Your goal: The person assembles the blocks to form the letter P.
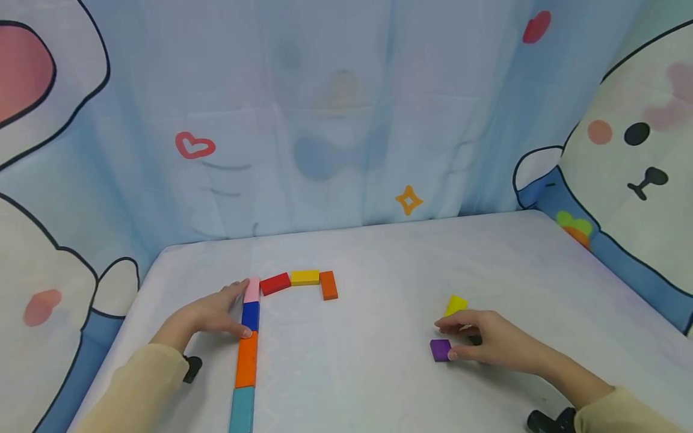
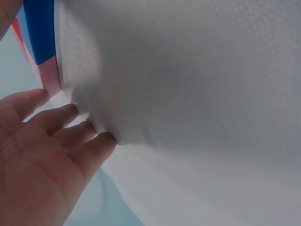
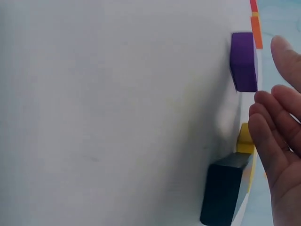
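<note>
My left hand point(image 1: 213, 313) lies along the upper end of a row of blocks. Its index fingertip touches the pink block point(image 1: 252, 290), and its thumb rests where the blue block point(image 1: 250, 316) meets a long orange block point(image 1: 246, 359). In the left wrist view the other fingers are extended over the white cloth. My right hand point(image 1: 487, 337) hovers with relaxed fingers around a purple block point(image 1: 440, 350), its thumb close beside it and nothing gripped. Partly under this hand are a yellow block point(image 1: 456, 304) and a dark block point(image 3: 223, 193).
A teal block point(image 1: 242, 410) continues the row toward me. From the pink end, a red block point(image 1: 275, 284), a yellow-orange block point(image 1: 305, 277) and a short orange block point(image 1: 328, 285) run rightward. A printed curtain point(image 1: 335, 120) hangs behind the white-covered table point(image 1: 346, 361).
</note>
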Tool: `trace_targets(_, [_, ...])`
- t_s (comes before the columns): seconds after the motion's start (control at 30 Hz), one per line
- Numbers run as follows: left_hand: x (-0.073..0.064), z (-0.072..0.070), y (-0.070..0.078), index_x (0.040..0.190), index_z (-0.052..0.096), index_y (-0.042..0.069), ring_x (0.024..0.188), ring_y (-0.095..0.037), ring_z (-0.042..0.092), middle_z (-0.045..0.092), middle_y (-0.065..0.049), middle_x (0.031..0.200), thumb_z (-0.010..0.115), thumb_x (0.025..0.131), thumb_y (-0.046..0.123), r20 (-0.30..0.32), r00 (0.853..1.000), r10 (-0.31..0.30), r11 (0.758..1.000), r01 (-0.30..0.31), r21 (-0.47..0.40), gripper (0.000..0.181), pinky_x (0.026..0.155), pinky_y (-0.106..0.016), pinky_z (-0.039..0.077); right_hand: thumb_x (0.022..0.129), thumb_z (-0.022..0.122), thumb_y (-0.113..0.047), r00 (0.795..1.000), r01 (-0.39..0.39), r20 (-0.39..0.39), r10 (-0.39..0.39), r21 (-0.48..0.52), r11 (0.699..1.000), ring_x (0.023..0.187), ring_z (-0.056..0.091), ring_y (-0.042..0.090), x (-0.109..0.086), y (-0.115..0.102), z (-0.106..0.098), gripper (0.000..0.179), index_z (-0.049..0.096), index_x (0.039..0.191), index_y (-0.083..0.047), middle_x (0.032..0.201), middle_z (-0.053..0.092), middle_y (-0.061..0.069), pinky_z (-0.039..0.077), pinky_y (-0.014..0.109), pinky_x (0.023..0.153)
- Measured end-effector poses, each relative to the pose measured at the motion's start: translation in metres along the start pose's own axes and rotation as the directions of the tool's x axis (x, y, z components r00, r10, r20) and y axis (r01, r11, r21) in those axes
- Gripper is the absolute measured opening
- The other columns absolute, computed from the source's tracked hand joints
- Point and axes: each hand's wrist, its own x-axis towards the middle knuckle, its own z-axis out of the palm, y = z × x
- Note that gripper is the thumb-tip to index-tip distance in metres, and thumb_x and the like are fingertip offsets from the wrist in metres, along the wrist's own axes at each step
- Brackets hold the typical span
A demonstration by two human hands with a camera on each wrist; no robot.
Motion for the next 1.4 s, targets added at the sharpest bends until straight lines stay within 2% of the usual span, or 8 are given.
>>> trace_targets(0.23, [-0.001, 0.000, 0.000, 0.163, 0.018, 0.005, 0.155, -0.050, 0.014, 0.018, -0.028, 0.167, 0.085, 0.081, 0.032, 0.002, 1.000, 0.002, 1.000, -0.002, -0.009, 0.109, 0.120, -0.072, 0.023, 0.086, 0.081, -0.040, 0.998, -0.059, -0.023, 0.057, -0.075, 0.995, 0.111, 0.070, 0.020, -0.009, 0.000, 0.009, 0.052, 0.070, 0.126, -0.008, 0.125, 0.073, 0.006, 0.060, 0.039, 0.093])
trace_targets(0.57, [0.001, 0.000, -0.001, 0.164, 0.018, 0.007, 0.155, -0.049, 0.015, 0.019, -0.027, 0.168, 0.085, 0.081, 0.034, -0.002, 1.000, -0.008, 1.000, 0.008, -0.004, 0.110, 0.119, -0.072, 0.025, 0.086, 0.082, -0.034, 0.996, -0.069, -0.061, 0.065, -0.078, 0.995, 0.100, 0.067, 0.004, -0.012, 0.004, 0.013, 0.040, 0.073, 0.119, -0.012, 0.119, 0.074, 0.003, 0.062, 0.034, 0.088])
trace_targets(0.83, [0.000, 0.000, 0.000, 0.163, 0.018, 0.006, 0.155, -0.049, 0.015, 0.020, -0.027, 0.167, 0.085, 0.081, 0.034, -0.001, 1.000, -0.007, 1.000, 0.007, 0.000, 0.110, 0.119, -0.071, 0.026, 0.086, 0.082, -0.033, 0.995, -0.080, -0.068, 0.074, -0.090, 0.993, 0.096, 0.065, 0.000, -0.011, 0.001, 0.014, 0.038, 0.073, 0.117, -0.013, 0.116, 0.075, 0.000, 0.062, 0.030, 0.086])
trace_targets(1.03, [0.000, -0.001, 0.001, 0.163, 0.018, 0.006, 0.155, -0.050, 0.015, 0.019, -0.028, 0.167, 0.085, 0.081, 0.034, 0.003, 1.000, -0.006, 1.000, 0.006, 0.000, 0.110, 0.119, -0.072, 0.025, 0.086, 0.082, -0.031, 0.993, -0.100, -0.081, 0.091, -0.116, 0.988, 0.095, 0.067, 0.007, -0.009, -0.002, 0.015, 0.036, 0.075, 0.116, -0.013, 0.113, 0.076, 0.000, 0.062, 0.031, 0.085])
trace_targets(1.23, [0.000, -0.002, 0.001, 0.163, 0.018, 0.005, 0.155, -0.050, 0.015, 0.019, -0.028, 0.167, 0.086, 0.081, 0.033, 0.002, 1.000, -0.001, 1.000, 0.001, -0.001, 0.110, 0.120, -0.071, 0.024, 0.085, 0.083, -0.031, 0.992, -0.108, -0.088, 0.095, -0.159, 0.981, 0.102, 0.069, 0.018, 0.001, -0.010, 0.019, 0.033, 0.077, 0.113, -0.014, 0.111, 0.077, -0.002, 0.061, 0.041, 0.090])
trace_targets(1.4, [0.000, -0.002, 0.000, 0.163, 0.019, 0.005, 0.155, -0.050, 0.016, 0.020, -0.028, 0.167, 0.086, 0.080, 0.033, -0.002, 1.000, -0.001, 1.000, 0.001, -0.002, 0.111, 0.120, -0.071, 0.025, 0.085, 0.083, -0.029, 0.992, -0.098, -0.090, 0.085, -0.160, 0.982, 0.101, 0.070, 0.018, 0.014, -0.021, 0.024, 0.033, 0.077, 0.113, -0.013, 0.109, 0.076, -0.003, 0.061, 0.038, 0.088])
